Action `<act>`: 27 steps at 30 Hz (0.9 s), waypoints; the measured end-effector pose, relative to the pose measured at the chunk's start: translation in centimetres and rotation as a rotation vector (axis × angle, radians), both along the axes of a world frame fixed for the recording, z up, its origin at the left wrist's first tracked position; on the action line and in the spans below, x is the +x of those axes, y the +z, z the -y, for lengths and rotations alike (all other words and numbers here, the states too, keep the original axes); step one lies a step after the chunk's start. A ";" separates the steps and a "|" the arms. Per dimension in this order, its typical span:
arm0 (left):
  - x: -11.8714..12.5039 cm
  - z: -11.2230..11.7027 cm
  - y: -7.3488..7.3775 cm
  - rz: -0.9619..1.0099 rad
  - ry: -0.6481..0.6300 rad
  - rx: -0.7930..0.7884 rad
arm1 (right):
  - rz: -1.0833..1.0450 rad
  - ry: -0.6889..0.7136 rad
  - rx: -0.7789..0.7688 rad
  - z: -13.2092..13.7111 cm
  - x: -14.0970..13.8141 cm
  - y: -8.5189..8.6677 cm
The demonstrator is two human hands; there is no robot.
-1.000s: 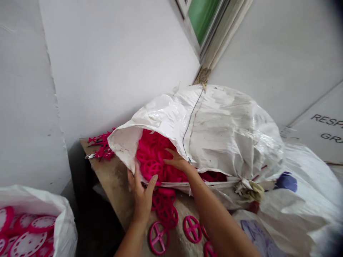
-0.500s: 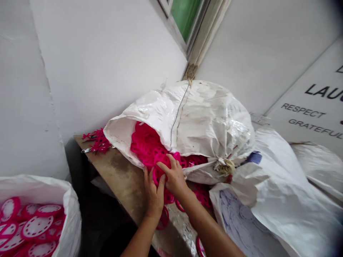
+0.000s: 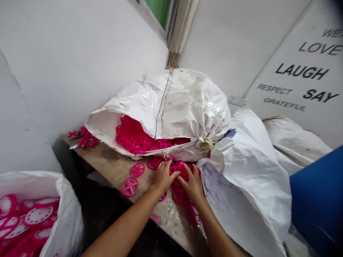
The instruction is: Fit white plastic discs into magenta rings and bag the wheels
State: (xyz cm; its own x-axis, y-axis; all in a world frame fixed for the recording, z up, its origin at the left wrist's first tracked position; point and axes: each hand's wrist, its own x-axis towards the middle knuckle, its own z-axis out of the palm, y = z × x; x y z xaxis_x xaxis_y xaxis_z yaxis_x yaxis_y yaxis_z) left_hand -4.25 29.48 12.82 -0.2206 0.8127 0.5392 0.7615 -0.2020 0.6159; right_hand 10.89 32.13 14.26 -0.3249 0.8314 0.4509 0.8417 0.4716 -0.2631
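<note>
A loose pile of bright pink plastic wheel-shaped pieces (image 3: 182, 194) lies on the worktable, in front of a large white sack (image 3: 193, 103). My left hand (image 3: 164, 176) rests at the pile's left side, thumb apart from the fingers. On the right, my right hand (image 3: 193, 184) lies over the pile with its fingers spread. Neither hand visibly grips a piece, though the fingertips touch the pile. More pink pieces (image 3: 131, 134) show through the sack's slit-like opening. Two separate spoked pink wheels (image 3: 130, 186) lie flat to the left of my hands.
An open white sack (image 3: 68, 210) of pink-and-white discs (image 3: 39, 215) stands at lower left. To the right, another open sack (image 3: 257, 178) holds pale lilac pieces (image 3: 218, 189). A blue panel (image 3: 318, 196) is at far right. Pink star-like pieces (image 3: 85, 137) lie on the table's (image 3: 107, 162) far-left corner.
Both hands have drawn back from the sack's opening to the pile in front of it. The two loose wheels now lie on the table. The view has shifted right.
</note>
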 end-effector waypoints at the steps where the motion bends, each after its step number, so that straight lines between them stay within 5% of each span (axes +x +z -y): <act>1: -0.1 -0.1 0.3 -0.008 0.004 -0.006 | 0.018 -0.008 0.016 0.6 0.2 0.5; 5: -0.9 1.5 1.5 -0.072 -0.003 -0.038 | 0.083 -0.052 0.141 3.8 1.1 1.3; 9: -1.6 3.1 2.5 -0.161 -0.035 -0.086 | 0.109 -0.096 0.178 6.1 1.8 -0.5; 13: -2.4 2.8 3.1 -0.220 -0.094 -0.088 | 0.061 0.041 0.261 7.3 1.2 -1.9; 16: -3.4 4.8 3.3 -0.219 -0.069 -0.023 | 0.022 0.102 0.289 8.1 1.3 -1.5; 21: -6.5 12.6 -0.2 -0.120 0.398 0.125 | 0.022 0.033 0.239 10.0 4.2 -1.7; 24: -7.2 14.1 -2.7 -0.201 0.408 -0.033 | 0.103 0.038 0.087 10.6 4.6 -2.9; 27: -5.4 12.1 -3.2 -0.293 0.297 -0.159 | 0.139 0.021 -0.065 9.8 2.8 -3.4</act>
State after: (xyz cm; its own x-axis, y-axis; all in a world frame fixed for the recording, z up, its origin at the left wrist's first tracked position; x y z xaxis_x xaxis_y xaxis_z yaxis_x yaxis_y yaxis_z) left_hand -9.63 17.34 9.61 -0.3136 0.8151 0.4871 0.9192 0.1318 0.3711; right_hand 13.65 22.32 10.83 -0.3976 0.8497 0.3464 0.8624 0.4750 -0.1753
